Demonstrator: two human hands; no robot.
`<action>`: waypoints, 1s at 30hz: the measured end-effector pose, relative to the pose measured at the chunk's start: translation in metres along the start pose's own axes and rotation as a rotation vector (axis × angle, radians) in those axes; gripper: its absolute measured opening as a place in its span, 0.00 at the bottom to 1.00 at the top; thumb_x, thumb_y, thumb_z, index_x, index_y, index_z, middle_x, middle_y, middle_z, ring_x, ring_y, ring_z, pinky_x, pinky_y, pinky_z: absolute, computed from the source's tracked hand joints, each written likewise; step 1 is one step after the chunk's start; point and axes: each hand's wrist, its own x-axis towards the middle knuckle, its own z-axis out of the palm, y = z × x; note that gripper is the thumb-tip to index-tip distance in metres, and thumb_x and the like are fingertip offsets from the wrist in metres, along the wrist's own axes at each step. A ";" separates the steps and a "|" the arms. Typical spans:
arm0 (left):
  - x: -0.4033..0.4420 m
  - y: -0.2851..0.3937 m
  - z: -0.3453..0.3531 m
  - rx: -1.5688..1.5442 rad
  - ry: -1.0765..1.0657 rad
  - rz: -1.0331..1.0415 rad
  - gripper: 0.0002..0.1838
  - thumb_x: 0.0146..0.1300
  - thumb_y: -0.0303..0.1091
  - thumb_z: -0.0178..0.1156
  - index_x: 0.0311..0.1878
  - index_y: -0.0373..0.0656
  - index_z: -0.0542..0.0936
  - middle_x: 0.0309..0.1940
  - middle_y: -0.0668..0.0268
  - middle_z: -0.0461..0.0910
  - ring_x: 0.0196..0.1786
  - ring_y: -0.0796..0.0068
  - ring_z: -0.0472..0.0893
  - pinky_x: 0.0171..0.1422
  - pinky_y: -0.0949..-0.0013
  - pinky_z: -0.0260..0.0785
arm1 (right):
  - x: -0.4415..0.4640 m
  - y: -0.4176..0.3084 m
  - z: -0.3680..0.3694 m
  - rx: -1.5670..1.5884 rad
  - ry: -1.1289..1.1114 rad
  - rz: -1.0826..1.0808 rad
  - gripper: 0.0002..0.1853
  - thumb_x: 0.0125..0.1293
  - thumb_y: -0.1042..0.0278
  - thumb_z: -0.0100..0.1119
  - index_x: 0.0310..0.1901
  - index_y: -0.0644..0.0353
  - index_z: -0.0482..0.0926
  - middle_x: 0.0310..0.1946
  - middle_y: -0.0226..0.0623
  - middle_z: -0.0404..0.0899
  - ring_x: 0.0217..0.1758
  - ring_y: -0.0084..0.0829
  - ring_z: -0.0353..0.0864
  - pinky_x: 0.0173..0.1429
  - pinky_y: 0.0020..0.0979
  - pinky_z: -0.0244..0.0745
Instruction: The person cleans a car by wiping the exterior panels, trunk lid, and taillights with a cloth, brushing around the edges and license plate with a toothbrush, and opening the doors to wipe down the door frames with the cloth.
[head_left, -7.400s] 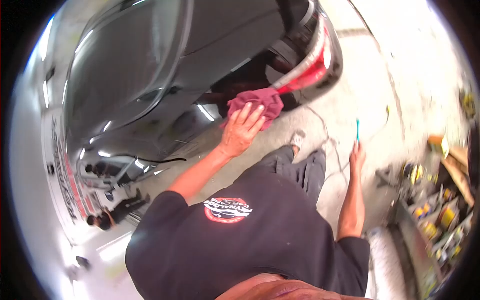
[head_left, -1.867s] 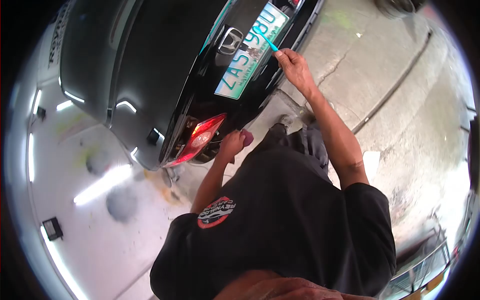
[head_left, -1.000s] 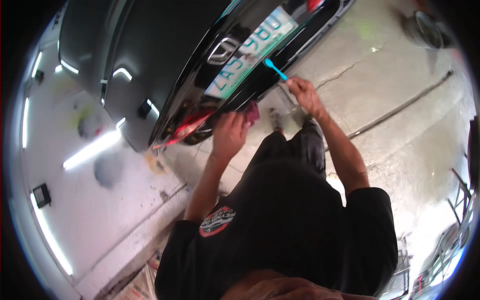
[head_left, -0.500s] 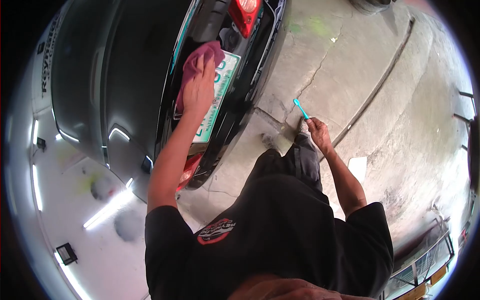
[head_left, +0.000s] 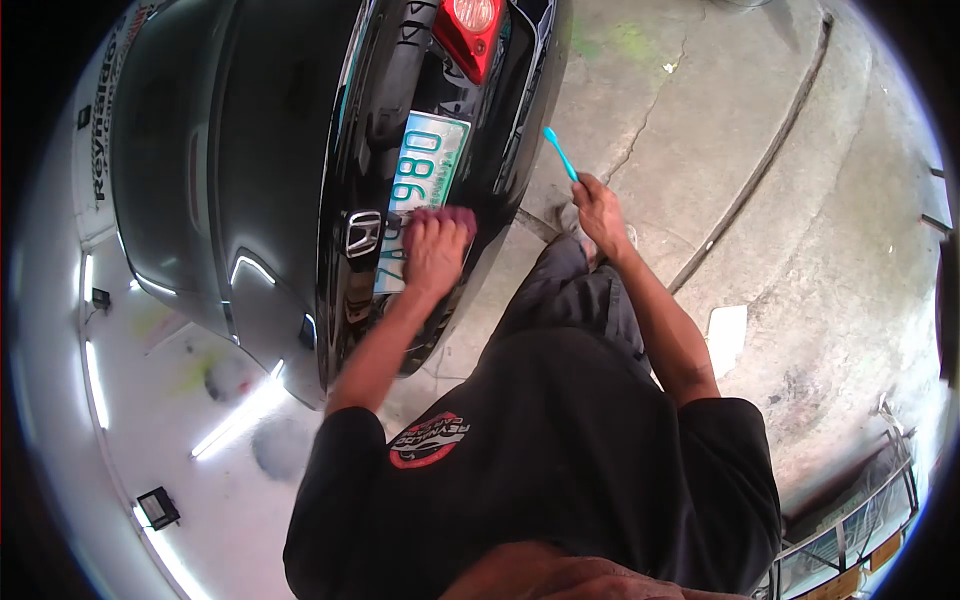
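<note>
My left hand (head_left: 435,260) is closed on a bunched maroon cloth (head_left: 456,222), pressed against the lower part of the licence plate (head_left: 432,165). The plate is white with green characters, and the hand and cloth cover some of them. It is mounted on the back of a black car (head_left: 270,150). A chrome Honda badge (head_left: 363,234) lies just left of the cloth. Out to the right, my right hand (head_left: 601,212) grips a teal toothbrush (head_left: 562,153) by its handle. The brush head points up and away, close to the bumper edge but apart from it.
A red tail light (head_left: 470,38) sits above the plate. Cracked concrete floor (head_left: 650,150) stretches to the right, with a white sheet (head_left: 727,338) lying on it. A metal-framed rack (head_left: 850,530) stands at the lower right. Lamps shine along the left wall.
My left hand has slid the cloth down from the plate's upper end, baring the badge and upper characters. My right hand has moved the toothbrush up and left, nearer the car.
</note>
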 end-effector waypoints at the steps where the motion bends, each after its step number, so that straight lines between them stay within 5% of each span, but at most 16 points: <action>1: -0.011 0.016 0.012 -0.118 -0.042 -0.075 0.09 0.69 0.37 0.58 0.46 0.44 0.81 0.44 0.59 0.80 0.54 0.56 0.78 0.61 0.50 0.68 | 0.017 -0.014 0.013 0.010 -0.010 -0.029 0.14 0.75 0.64 0.56 0.55 0.61 0.82 0.44 0.61 0.84 0.50 0.62 0.82 0.54 0.51 0.78; 4: -0.029 0.054 0.039 -0.475 -0.333 -0.307 0.10 0.69 0.39 0.60 0.46 0.45 0.82 0.43 0.60 0.83 0.50 0.53 0.81 0.57 0.48 0.72 | 0.061 -0.068 0.040 -0.006 0.008 -0.159 0.12 0.74 0.64 0.57 0.51 0.63 0.82 0.42 0.59 0.84 0.47 0.62 0.83 0.49 0.53 0.79; 7: -0.041 0.071 0.075 -0.746 -0.313 -0.317 0.10 0.71 0.40 0.58 0.47 0.46 0.82 0.43 0.60 0.84 0.49 0.54 0.83 0.53 0.49 0.74 | 0.105 -0.096 0.076 0.052 0.054 -0.247 0.13 0.75 0.63 0.58 0.51 0.63 0.81 0.37 0.59 0.83 0.44 0.61 0.83 0.47 0.51 0.78; 14: -0.007 0.047 0.091 -0.849 -0.283 -0.295 0.13 0.73 0.39 0.57 0.53 0.43 0.81 0.45 0.57 0.84 0.49 0.52 0.83 0.56 0.49 0.73 | 0.180 -0.128 0.111 0.075 0.140 -0.336 0.10 0.76 0.65 0.57 0.48 0.62 0.82 0.34 0.54 0.83 0.40 0.60 0.83 0.42 0.51 0.78; 30: 0.031 0.026 0.093 -0.953 -0.438 -0.340 0.14 0.74 0.37 0.54 0.54 0.41 0.81 0.46 0.53 0.83 0.52 0.48 0.82 0.59 0.49 0.72 | 0.186 -0.113 0.129 0.065 0.136 -0.336 0.08 0.72 0.71 0.61 0.48 0.65 0.80 0.38 0.51 0.83 0.40 0.56 0.84 0.44 0.49 0.80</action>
